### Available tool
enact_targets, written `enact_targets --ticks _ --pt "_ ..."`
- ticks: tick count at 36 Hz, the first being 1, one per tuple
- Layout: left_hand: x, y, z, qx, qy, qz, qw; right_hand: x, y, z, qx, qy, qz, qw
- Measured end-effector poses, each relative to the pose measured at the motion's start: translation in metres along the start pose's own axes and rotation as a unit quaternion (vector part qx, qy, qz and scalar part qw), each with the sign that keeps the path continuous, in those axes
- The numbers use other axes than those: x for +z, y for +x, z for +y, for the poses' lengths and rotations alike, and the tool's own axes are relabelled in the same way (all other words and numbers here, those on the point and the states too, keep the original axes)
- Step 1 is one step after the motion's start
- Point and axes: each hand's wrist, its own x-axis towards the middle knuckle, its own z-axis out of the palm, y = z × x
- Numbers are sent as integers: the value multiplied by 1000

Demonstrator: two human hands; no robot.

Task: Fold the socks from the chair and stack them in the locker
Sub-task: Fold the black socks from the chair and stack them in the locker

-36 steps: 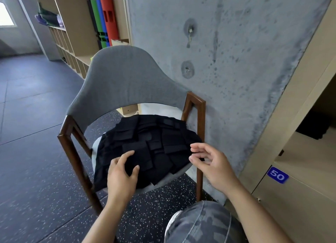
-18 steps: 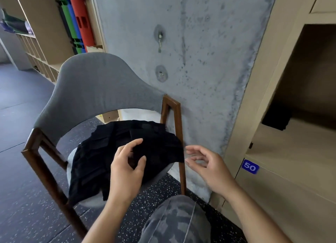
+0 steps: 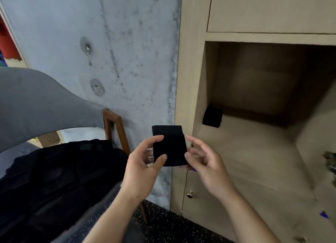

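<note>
A folded black sock (image 3: 170, 145) is held up in front of the locker's left edge. My left hand (image 3: 145, 162) grips its left side between thumb and fingers. My right hand (image 3: 203, 161) touches its right edge with thumb and fingertips. A pile of black socks (image 3: 60, 175) lies on the seat of the grey chair (image 3: 36, 104) at the lower left. The open wooden locker (image 3: 254, 152) is at the right, with a small black stack of folded socks (image 3: 212, 117) in its back left corner.
A bare concrete wall (image 3: 127, 52) stands between chair and locker. The chair's brown wooden frame (image 3: 116, 132) rises beside my left hand. Below the open compartment is a closed door with a small knob (image 3: 189, 194). Dark speckled floor (image 3: 172, 228) lies beneath.
My left hand lifted a black sock off the chair pile and carried it right. My right hand came in to its other edge. The view swung right toward the open locker.
</note>
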Motion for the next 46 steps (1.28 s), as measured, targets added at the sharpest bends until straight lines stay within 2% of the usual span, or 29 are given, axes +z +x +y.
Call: enact_targets --ticks 18,31,36,41,46 --pt "115 49 -32 14 26 -166 986 -111 -14 12 33 -78 161 983" --pt "183 74 -81 -3 70 -281 957 -166 1 56 91 -116 231 962" --pt "198 88 -100 -9 104 -284 953 -181 10 79 106 -208 217 948" --pt "208 106 -127 -8 205 -269 941 -185 22 96 114 -294 190 930" --pt "218 119 -137 9 284 -275 918 -192 41 113 113 -434 170 878"
